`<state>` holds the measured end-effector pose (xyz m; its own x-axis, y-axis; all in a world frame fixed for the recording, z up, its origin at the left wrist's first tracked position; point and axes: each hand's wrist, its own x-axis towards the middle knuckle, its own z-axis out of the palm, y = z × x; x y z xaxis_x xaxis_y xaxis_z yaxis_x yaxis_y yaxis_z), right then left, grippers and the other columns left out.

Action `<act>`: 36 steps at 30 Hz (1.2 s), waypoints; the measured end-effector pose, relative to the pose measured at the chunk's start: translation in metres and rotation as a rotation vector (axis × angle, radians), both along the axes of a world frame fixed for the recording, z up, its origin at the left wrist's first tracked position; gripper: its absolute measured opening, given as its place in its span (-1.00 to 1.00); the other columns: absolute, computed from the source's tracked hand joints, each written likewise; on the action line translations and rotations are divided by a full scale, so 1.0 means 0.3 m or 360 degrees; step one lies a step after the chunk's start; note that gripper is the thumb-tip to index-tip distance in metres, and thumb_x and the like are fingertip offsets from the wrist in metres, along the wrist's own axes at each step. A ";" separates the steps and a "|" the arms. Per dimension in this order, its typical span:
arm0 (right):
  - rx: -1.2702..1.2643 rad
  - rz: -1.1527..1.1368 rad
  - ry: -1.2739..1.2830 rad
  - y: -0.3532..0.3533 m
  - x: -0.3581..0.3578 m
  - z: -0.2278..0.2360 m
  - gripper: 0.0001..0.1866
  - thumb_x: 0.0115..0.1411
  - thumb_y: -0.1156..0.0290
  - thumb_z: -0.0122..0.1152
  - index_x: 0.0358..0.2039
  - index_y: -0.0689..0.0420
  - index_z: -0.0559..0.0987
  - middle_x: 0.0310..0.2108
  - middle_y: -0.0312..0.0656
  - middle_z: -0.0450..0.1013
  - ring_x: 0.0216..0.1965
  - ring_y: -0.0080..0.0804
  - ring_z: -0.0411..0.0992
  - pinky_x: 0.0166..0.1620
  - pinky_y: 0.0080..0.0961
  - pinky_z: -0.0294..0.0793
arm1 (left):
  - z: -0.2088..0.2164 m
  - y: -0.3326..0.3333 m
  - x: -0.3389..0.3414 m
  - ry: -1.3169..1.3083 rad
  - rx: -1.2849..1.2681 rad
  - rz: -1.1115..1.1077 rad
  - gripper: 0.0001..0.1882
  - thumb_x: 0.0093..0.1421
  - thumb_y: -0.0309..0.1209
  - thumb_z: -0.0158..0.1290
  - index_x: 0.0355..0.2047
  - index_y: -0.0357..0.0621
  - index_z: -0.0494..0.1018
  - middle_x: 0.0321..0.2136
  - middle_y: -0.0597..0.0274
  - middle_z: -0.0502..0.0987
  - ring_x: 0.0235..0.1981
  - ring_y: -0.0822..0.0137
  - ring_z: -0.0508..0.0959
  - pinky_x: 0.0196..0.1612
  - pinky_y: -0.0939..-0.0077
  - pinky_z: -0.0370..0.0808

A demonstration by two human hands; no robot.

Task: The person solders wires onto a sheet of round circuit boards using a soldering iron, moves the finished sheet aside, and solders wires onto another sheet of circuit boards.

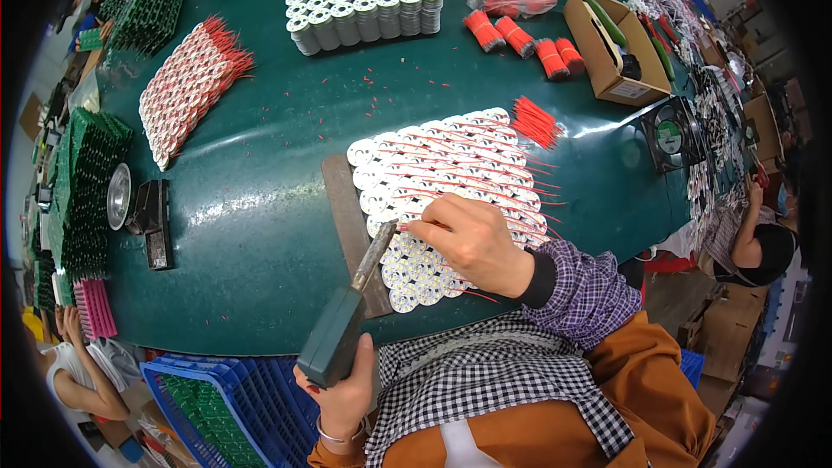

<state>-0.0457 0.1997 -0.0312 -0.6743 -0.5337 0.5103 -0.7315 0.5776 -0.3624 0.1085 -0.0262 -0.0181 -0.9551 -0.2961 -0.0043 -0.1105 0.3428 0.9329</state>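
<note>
My left hand (345, 394) is wrapped round the handle of a dark green soldering gun (333, 340). Its metal tip points up and right, to the panel of round white circuit boards (444, 175). Just right of the tip, my right hand (472, 241) is closed in a pinch over the panel, with a bit of red wire (403, 227) showing at the fingertips. Thin red wires lie across the upper rows of the panel; the lower rows show yellow dots. A flat metal bar (340, 204) lies under the panel's left edge.
Cut red wires (536, 121) lie beyond the panel, with red bundles (553, 59) and a cardboard box (617, 61) behind. Stacked white boards (364, 2) stand at the back, a wired panel (186, 82) at left. Left also are a metal dish (120, 197) and black stand (156, 225).
</note>
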 end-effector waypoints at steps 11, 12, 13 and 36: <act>-0.0031 -0.0040 0.0010 0.002 0.013 0.005 -0.86 -0.01 0.56 0.34 -0.38 0.20 0.63 -0.45 -0.25 0.43 -0.41 -0.37 0.47 -0.42 -0.45 0.47 | -0.022 -0.008 0.049 0.0049 -0.0022 0.0103 -0.69 0.17 -0.68 0.24 -0.05 -0.39 0.54 -0.35 0.17 0.59 -0.54 0.48 0.51 -0.50 0.54 0.42; -0.0030 -0.0034 0.0011 0.003 0.016 0.006 -0.87 0.00 0.57 0.34 -0.38 0.20 0.62 -0.44 -0.24 0.43 -0.40 -0.37 0.48 -0.41 -0.45 0.47 | -0.021 -0.005 0.047 0.0050 -0.0023 0.0104 -0.69 0.17 -0.68 0.24 -0.05 -0.39 0.54 -0.35 0.17 0.59 -0.54 0.48 0.51 -0.50 0.54 0.42; -0.0031 -0.0037 0.0013 0.006 0.017 0.004 -0.87 0.00 0.57 0.34 -0.38 0.20 0.62 -0.44 -0.24 0.43 -0.40 -0.37 0.48 -0.41 -0.45 0.47 | -0.019 -0.001 0.043 0.0032 0.0014 0.0107 -0.67 0.17 -0.67 0.25 -0.04 -0.39 0.54 -0.34 0.17 0.60 -0.53 0.48 0.52 -0.48 0.55 0.42; -0.0064 -0.0053 0.0062 -0.004 0.010 -0.028 -0.80 0.13 0.45 0.37 -0.49 0.21 0.49 -0.48 -0.22 0.34 -0.45 -0.34 0.41 -0.45 -0.37 0.43 | -0.074 0.007 0.040 -0.0118 -0.0094 0.0128 -0.64 0.08 -0.50 0.41 -0.16 -0.31 0.52 -0.30 0.17 0.60 -0.37 0.43 0.57 -0.30 0.52 0.48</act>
